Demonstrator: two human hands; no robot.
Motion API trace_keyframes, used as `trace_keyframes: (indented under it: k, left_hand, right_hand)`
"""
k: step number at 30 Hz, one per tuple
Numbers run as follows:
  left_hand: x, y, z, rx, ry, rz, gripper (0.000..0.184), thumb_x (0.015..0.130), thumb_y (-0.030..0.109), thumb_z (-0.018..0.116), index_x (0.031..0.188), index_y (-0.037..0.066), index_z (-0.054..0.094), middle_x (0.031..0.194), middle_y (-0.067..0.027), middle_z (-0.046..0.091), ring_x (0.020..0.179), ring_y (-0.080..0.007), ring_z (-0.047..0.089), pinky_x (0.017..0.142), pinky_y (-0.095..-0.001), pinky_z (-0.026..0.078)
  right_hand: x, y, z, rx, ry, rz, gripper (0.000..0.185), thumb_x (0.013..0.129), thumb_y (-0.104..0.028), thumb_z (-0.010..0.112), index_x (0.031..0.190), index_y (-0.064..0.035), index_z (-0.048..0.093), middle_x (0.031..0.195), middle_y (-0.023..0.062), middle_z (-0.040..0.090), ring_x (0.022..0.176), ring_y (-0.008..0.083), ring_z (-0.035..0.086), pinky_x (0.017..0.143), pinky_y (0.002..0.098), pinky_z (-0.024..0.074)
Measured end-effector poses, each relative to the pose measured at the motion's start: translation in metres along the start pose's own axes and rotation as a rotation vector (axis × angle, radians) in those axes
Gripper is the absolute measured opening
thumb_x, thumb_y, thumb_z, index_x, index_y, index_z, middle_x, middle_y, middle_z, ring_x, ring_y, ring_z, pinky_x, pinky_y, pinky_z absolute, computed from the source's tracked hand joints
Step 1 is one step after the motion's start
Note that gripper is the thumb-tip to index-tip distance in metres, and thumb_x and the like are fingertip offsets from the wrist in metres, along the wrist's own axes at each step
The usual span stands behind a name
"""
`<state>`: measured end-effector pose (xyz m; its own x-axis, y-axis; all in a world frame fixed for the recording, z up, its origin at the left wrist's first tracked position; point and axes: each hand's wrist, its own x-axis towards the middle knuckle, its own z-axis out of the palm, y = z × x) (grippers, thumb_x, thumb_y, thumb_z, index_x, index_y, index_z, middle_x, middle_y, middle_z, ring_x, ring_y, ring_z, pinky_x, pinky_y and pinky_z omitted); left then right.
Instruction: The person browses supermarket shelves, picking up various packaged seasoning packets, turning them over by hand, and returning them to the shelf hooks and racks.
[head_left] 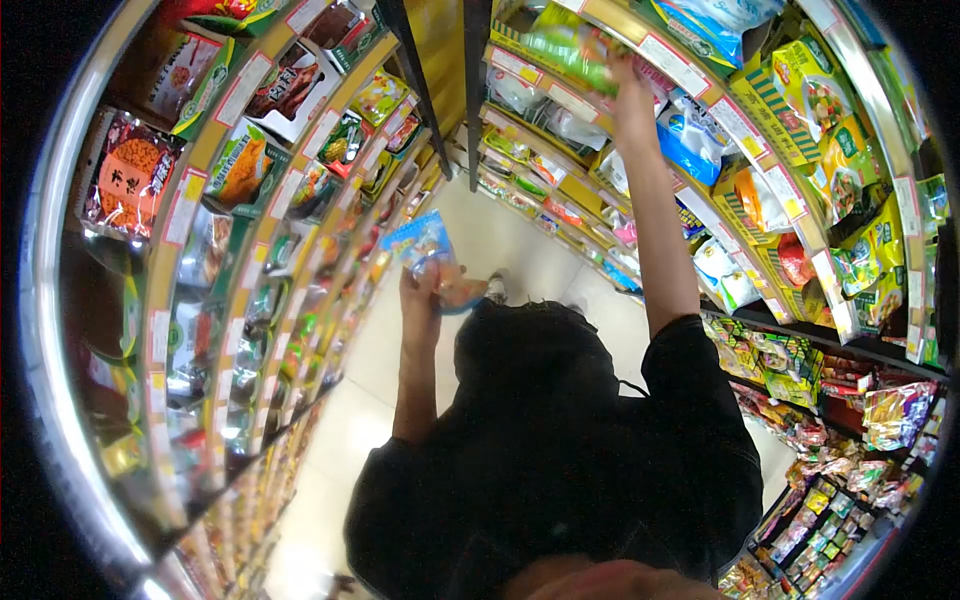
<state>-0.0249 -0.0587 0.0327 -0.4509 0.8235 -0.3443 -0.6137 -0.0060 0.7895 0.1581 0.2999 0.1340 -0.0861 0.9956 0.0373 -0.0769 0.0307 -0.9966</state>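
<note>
Over the floor, left of centre, my left hand (422,285) is closed on a blue packet (422,240) with a clear lower part. My right arm reaches up to the shelves at the upper right. There my right hand (622,72) is beside a green packet (570,45), which is blurred. Its fingers are smeared by motion, so whether they grip the packet cannot be made out. Below that hand, a blue and white packet (690,138) lies on a shelf.
Curved shelves (225,105) with packets and price tags line the left side. More shelves (715,105) stand on the right. Dark upright posts (478,95) rise at the top centre. Pale floor tiles (500,235) lie between the shelves.
</note>
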Motion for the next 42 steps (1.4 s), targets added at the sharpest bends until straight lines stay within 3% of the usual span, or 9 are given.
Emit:
trace_keyframes:
  k: [4, 7, 9, 16, 23, 32, 33, 35, 42]
  left_hand:
    - [0.018, -0.008, 0.002, -0.06, 0.018, -0.05, 0.044, 0.1, 0.03, 0.064, 0.133, 0.004, 0.051, 0.12, -0.0114, 0.066, 0.101, -0.0298, 0.07, 0.083, -0.0431, 0.06]
    - [0.023, -0.014, 0.014, -0.093, -0.019, -0.101, 0.04, 0.101, 0.027, 0.061, 0.131, 0.002, 0.052, 0.116, -0.0129, 0.065, 0.101, -0.0304, 0.07, 0.082, -0.0438, 0.061]
    - [0.026, -0.019, 0.023, -0.095, -0.063, -0.171, 0.04, 0.101, 0.029, 0.061, 0.131, 0.003, 0.053, 0.116, -0.0124, 0.065, 0.103, -0.0348, 0.07, 0.083, -0.0467, 0.06]
    - [0.079, 0.029, 0.089, 0.091, -0.321, -0.288, 0.044, 0.1, 0.03, 0.063, 0.134, 0.004, 0.052, 0.122, -0.0124, 0.064, 0.102, -0.0357, 0.07, 0.081, -0.0537, 0.06]
    - [0.22, 0.113, 0.199, 0.38, -0.526, -0.123, 0.044, 0.095, 0.031, 0.071, 0.127, 0.003, 0.062, 0.118, -0.0086, 0.07, 0.102, -0.0192, 0.07, 0.086, -0.0334, 0.057]
    - [0.362, 0.126, 0.257, 0.894, -0.392, 0.324, 0.035, 0.097, 0.036, 0.067, 0.117, 0.007, 0.065, 0.105, -0.0031, 0.069, 0.093, -0.0177, 0.068, 0.084, -0.0396, 0.053]
    - [0.338, 0.132, 0.276, 0.991, -0.402, 0.438, 0.039, 0.096, 0.036, 0.066, 0.119, 0.004, 0.065, 0.108, -0.0088, 0.07, 0.1, -0.0247, 0.068, 0.089, -0.0432, 0.052]
    - [0.348, 0.129, 0.281, 1.146, -0.39, 0.627, 0.04, 0.096, 0.035, 0.066, 0.12, 0.004, 0.065, 0.109, -0.0098, 0.07, 0.102, -0.0259, 0.067, 0.09, -0.0436, 0.051]
    - [0.435, 0.113, 0.259, 1.432, -0.508, 1.035, 0.043, 0.096, 0.035, 0.066, 0.124, 0.002, 0.063, 0.114, -0.0134, 0.069, 0.107, -0.0301, 0.065, 0.094, -0.045, 0.05]
  right_hand:
    - [-0.102, 0.027, -0.031, 0.352, -0.197, 0.374, 0.043, 0.1, -0.034, 0.058, 0.134, -0.0078, 0.058, 0.123, 0.0069, 0.065, 0.116, 0.02, 0.058, 0.095, 0.0379, 0.0509]
    - [-0.181, 0.058, -0.054, 1.108, -0.158, 0.765, 0.03, 0.099, -0.03, 0.059, 0.12, -0.0075, 0.062, 0.107, 0.0104, 0.066, 0.084, 0.0187, 0.063, 0.073, 0.0346, 0.0561]
    - [-0.219, 0.06, -0.068, 1.505, -0.422, 0.769, 0.021, 0.097, -0.024, 0.059, 0.104, -0.0047, 0.06, 0.084, 0.0119, 0.061, 0.062, 0.0126, 0.056, 0.034, 0.022, 0.0427]
    - [-0.245, 0.005, -0.113, 1.809, -0.298, 0.579, 0.022, 0.095, -0.021, 0.062, 0.094, 0.001, 0.061, 0.069, 0.0109, 0.055, 0.047, 0.0132, 0.05, 0.027, 0.02, 0.0378]
    - [-0.321, 0.032, -0.178, 1.644, -0.188, 0.246, 0.024, 0.095, -0.023, 0.06, 0.099, 0.0008, 0.062, 0.077, 0.0117, 0.06, 0.056, 0.0152, 0.054, 0.034, 0.0245, 0.0461]
    - [-0.398, 0.078, -0.246, 1.457, -0.08, -0.262, 0.031, 0.097, -0.026, 0.053, 0.11, 0.0008, 0.063, 0.095, 0.0143, 0.065, 0.082, 0.0198, 0.063, 0.047, 0.0268, 0.0567]
    - [-0.407, 0.073, -0.249, 1.418, 0.161, -0.182, 0.027, 0.095, -0.029, 0.056, 0.099, -0.0032, 0.062, 0.077, 0.0065, 0.057, 0.066, 0.0143, 0.051, 0.029, 0.02, 0.035]
    - [-0.417, 0.063, -0.252, 1.286, 0.404, -0.135, 0.029, 0.095, -0.03, 0.055, 0.103, -0.003, 0.062, 0.081, 0.0078, 0.059, 0.065, 0.0162, 0.051, 0.034, 0.0198, 0.0372]
    - [-0.439, 0.038, -0.302, 0.727, 0.7, -0.311, 0.072, 0.086, -0.02, 0.077, 0.144, -0.006, 0.036, 0.131, 0.0115, 0.056, 0.112, 0.0273, 0.058, 0.094, 0.042, 0.0484]
